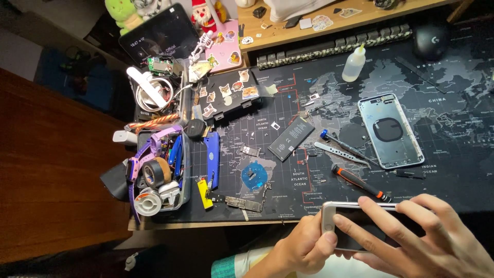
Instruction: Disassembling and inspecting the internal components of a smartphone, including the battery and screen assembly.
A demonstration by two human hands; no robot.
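Both of my hands hold a phone screen panel (360, 226) with a silver edge, at the near edge of the desk. My left hand (303, 247) grips its left end, thumb on the glass. My right hand (437, 242) lies over the right part with fingers spread across the dark glass. Just beyond the panel lies a black and orange screwdriver (360, 183). An open phone back housing (390, 131) rests further back on the dark map-printed desk mat (453, 103).
A phone battery (290, 138), metal tweezers (339, 153), a blue-capped screwdriver (342, 144), a blue round pad (254, 175) and a circuit board (244, 203) lie on the mat. A tray of tape rolls and tools (159, 175) stands left. A small squeeze bottle (354, 64) stands at the back.
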